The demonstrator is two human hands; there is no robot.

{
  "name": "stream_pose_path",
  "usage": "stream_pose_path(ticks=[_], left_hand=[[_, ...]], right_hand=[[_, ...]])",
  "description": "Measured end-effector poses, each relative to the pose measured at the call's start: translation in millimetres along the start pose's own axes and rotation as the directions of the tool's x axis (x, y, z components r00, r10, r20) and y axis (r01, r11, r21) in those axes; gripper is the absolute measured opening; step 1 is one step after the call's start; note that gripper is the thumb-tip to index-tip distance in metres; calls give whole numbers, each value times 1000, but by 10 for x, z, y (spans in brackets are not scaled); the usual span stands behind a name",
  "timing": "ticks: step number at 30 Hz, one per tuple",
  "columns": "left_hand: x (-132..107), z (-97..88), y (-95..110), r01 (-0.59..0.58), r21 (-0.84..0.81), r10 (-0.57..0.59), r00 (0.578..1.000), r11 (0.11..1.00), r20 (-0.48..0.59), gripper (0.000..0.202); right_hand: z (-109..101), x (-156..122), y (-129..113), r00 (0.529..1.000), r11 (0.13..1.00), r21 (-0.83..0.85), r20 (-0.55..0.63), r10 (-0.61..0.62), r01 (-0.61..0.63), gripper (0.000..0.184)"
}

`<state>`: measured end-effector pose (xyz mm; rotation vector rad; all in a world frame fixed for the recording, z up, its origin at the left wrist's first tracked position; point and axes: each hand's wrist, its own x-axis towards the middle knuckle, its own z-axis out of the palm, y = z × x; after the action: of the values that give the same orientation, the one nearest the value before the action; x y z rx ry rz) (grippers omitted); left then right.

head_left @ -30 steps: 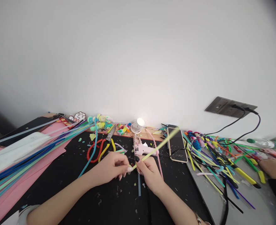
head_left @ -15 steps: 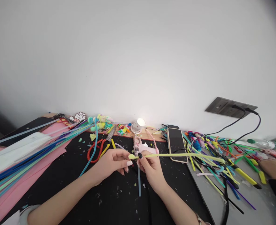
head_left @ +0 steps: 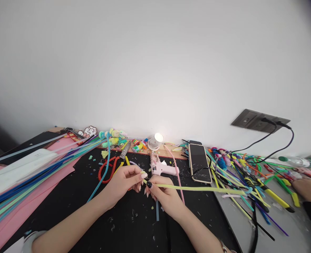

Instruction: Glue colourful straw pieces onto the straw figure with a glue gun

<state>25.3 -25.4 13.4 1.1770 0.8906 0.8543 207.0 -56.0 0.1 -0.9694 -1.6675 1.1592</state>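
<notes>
Black mat (head_left: 118, 225) under everything, pink glue gun (head_left: 164, 169) just behind my hands. Yellow-green pipe cleaner (head_left: 197, 188) runs left-right, tail trailing off right over pile of loose stems (head_left: 250, 182), near end right at my fingers. Right hand (head_left: 164, 198) closed, pinching stem just back from end. Left hand (head_left: 122, 182) closed too, fingertips nipping very tip, so left is nearer the tip.
</notes>
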Motion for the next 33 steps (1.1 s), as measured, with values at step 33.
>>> stream_pose_path(ticks=[33], left_hand=[[42, -128, -23, -93, 140, 91, 996, 986, 23, 33]], right_hand=[[-7, -5, 30, 991, 987, 98, 30, 127, -129, 62]])
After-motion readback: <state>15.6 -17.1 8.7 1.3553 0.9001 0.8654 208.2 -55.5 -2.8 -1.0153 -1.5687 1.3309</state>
